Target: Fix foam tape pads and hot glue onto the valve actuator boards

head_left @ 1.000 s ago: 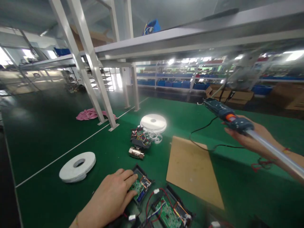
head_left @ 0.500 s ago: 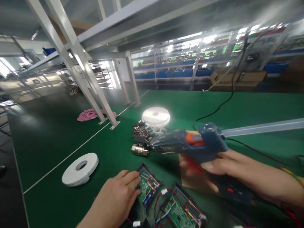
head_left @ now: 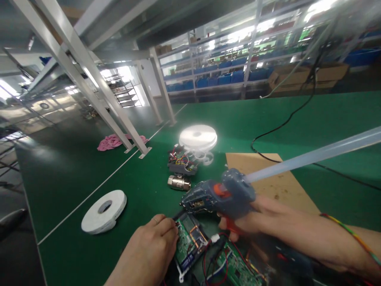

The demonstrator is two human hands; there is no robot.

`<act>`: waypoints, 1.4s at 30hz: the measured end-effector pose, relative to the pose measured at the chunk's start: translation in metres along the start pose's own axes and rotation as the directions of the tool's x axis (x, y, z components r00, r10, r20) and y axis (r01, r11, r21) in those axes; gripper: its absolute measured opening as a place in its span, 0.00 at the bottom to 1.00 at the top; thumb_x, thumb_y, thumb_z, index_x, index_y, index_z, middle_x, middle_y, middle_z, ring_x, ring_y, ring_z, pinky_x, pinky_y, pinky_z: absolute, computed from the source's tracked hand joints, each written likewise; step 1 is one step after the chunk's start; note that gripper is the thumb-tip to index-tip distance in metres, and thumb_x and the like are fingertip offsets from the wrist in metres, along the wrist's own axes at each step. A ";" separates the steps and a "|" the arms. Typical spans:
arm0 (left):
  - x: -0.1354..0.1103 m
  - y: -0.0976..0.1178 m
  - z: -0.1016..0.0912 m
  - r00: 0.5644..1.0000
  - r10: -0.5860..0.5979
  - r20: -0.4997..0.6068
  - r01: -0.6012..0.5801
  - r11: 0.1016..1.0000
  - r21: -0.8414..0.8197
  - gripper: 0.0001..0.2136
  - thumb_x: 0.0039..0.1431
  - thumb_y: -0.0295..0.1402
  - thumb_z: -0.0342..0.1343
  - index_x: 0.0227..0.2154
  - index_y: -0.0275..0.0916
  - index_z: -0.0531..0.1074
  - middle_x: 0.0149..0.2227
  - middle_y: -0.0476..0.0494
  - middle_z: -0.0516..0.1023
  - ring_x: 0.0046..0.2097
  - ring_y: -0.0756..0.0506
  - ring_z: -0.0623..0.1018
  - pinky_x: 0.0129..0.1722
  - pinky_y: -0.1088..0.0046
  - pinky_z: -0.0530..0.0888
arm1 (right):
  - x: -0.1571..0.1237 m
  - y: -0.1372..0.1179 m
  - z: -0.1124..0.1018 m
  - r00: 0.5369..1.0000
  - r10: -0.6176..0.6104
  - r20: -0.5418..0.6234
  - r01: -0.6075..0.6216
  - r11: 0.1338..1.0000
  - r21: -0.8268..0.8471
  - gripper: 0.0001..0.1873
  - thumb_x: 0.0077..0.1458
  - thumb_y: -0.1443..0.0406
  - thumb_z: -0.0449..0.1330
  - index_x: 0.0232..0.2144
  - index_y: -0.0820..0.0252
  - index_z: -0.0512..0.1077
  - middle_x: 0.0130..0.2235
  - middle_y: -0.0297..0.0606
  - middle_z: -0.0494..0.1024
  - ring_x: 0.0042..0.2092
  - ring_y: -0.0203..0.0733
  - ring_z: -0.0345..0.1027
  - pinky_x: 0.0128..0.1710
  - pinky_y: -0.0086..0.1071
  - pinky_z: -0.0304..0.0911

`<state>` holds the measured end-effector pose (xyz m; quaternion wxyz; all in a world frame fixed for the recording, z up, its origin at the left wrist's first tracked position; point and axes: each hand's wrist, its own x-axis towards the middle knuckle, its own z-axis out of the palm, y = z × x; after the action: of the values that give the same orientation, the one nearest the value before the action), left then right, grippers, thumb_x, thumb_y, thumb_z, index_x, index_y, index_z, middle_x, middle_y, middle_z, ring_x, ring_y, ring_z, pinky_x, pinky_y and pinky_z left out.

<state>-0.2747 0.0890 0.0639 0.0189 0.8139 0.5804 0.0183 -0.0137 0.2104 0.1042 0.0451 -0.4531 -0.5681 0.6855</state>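
Note:
My right hand (head_left: 268,226) is closed around the handle of a dark blue glue gun (head_left: 220,195), a finger on its red trigger. A clear glue stick (head_left: 312,155) juts from its back to the right. The nozzle points left and down, just above a green circuit board in a black housing (head_left: 190,240). My left hand (head_left: 149,254) rests on the left edge of that housing, fingers curled and pressing on it. A second board with red and black wires (head_left: 235,268) lies to its right.
A cardboard sheet (head_left: 276,182) lies behind the gun. A valve with a wired board (head_left: 180,169), two white tape rolls (head_left: 104,205) (head_left: 198,137), a pink cloth (head_left: 111,142) and a black cable (head_left: 282,125) lie on the green mat. Slanted frame posts (head_left: 98,91) stand at left.
My right hand brought the glue gun from high at the right down and left, to just above the circuit board. My left hand stayed on the housing.

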 end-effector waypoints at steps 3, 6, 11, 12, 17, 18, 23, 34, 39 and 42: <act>0.001 0.000 0.001 1.000 -0.004 -0.006 0.005 0.998 0.062 0.12 0.66 0.25 0.46 0.36 0.39 0.75 0.44 0.42 0.78 0.43 0.45 0.77 0.42 0.72 0.79 | 0.001 0.007 0.002 0.999 0.020 0.044 -0.020 1.000 -0.014 0.24 0.44 0.47 0.64 0.38 0.56 0.78 0.37 0.39 0.79 0.32 0.40 0.68 0.28 0.29 0.61; 0.001 0.000 0.002 0.999 0.022 0.030 -0.025 0.995 0.094 0.11 0.66 0.24 0.47 0.35 0.38 0.75 0.44 0.43 0.78 0.43 0.45 0.77 0.43 0.70 0.80 | 0.001 0.015 0.001 0.998 0.026 0.063 -0.025 1.000 -0.015 0.25 0.44 0.44 0.64 0.37 0.55 0.77 0.35 0.38 0.78 0.31 0.40 0.67 0.27 0.29 0.61; -0.001 0.002 0.002 0.996 -0.004 0.091 -0.005 0.995 0.104 0.10 0.66 0.24 0.48 0.39 0.39 0.75 0.40 0.43 0.77 0.42 0.44 0.77 0.42 0.67 0.82 | 0.000 0.023 0.001 0.998 0.028 0.048 -0.025 0.999 -0.047 0.27 0.45 0.41 0.63 0.37 0.54 0.77 0.34 0.39 0.77 0.30 0.42 0.68 0.27 0.32 0.63; -0.001 0.002 0.001 0.996 -0.018 0.089 0.008 0.994 0.105 0.10 0.66 0.24 0.48 0.40 0.39 0.75 0.44 0.42 0.77 0.44 0.43 0.77 0.42 0.66 0.82 | 0.000 0.022 0.002 0.998 0.024 0.055 -0.021 0.998 -0.058 0.27 0.46 0.41 0.62 0.37 0.55 0.76 0.33 0.39 0.76 0.30 0.42 0.68 0.27 0.32 0.63; 0.000 0.003 -0.001 0.994 -0.040 0.105 0.027 0.993 0.118 0.11 0.66 0.24 0.48 0.42 0.39 0.75 0.51 0.40 0.74 0.48 0.42 0.77 0.45 0.64 0.81 | -0.005 0.012 0.007 0.996 0.072 0.055 -0.070 0.997 -0.043 0.27 0.43 0.42 0.63 0.35 0.56 0.74 0.34 0.39 0.77 0.30 0.41 0.67 0.28 0.33 0.62; 0.001 0.002 -0.001 0.993 -0.034 0.113 0.021 0.993 0.116 0.11 0.66 0.24 0.48 0.42 0.39 0.75 0.48 0.41 0.76 0.47 0.42 0.77 0.45 0.64 0.81 | -0.006 0.011 0.008 0.996 0.073 0.057 -0.072 0.997 -0.031 0.26 0.44 0.42 0.63 0.35 0.56 0.74 0.35 0.39 0.77 0.30 0.40 0.67 0.28 0.32 0.63; 0.000 0.002 0.001 0.997 0.003 0.081 -0.011 0.995 0.102 0.09 0.64 0.23 0.50 0.36 0.38 0.75 0.37 0.44 0.76 0.39 0.42 0.76 0.36 0.61 0.82 | -0.008 0.015 0.009 0.996 0.064 0.063 -0.060 0.996 -0.064 0.24 0.49 0.44 0.61 0.37 0.56 0.75 0.36 0.39 0.78 0.29 0.39 0.68 0.27 0.30 0.63; -0.003 0.003 0.000 0.993 -0.099 0.066 0.101 0.995 -0.019 0.14 0.66 0.22 0.48 0.49 0.43 0.72 0.43 0.46 0.73 0.41 0.44 0.75 0.41 0.62 0.79 | -0.011 0.024 0.010 0.996 0.061 0.065 -0.059 0.998 -0.039 0.23 0.54 0.47 0.59 0.40 0.60 0.75 0.36 0.39 0.78 0.31 0.37 0.69 0.28 0.26 0.62; -0.004 0.002 0.003 0.995 -0.095 0.015 0.095 0.995 -0.009 0.10 0.65 0.22 0.49 0.36 0.39 0.74 0.39 0.46 0.73 0.37 0.46 0.74 0.36 0.66 0.75 | -0.012 0.022 0.012 0.995 0.065 0.070 -0.067 0.997 0.033 0.22 0.51 0.48 0.63 0.38 0.59 0.74 0.35 0.36 0.78 0.26 0.32 0.66 0.24 0.23 0.61; -0.003 0.000 0.005 0.999 -0.026 -0.034 0.027 0.999 0.044 0.08 0.63 0.22 0.51 0.32 0.39 0.73 0.35 0.47 0.73 0.35 0.44 0.72 0.34 0.65 0.75 | -0.010 0.021 0.014 0.996 0.054 0.065 -0.056 0.998 0.033 0.20 0.50 0.49 0.63 0.35 0.59 0.74 0.34 0.36 0.78 0.26 0.32 0.67 0.24 0.23 0.61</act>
<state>-0.2751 0.0861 0.0591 -0.0087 0.8060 0.5916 0.0187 -0.0081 0.1869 0.0922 0.0158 -0.4454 -0.5445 0.7105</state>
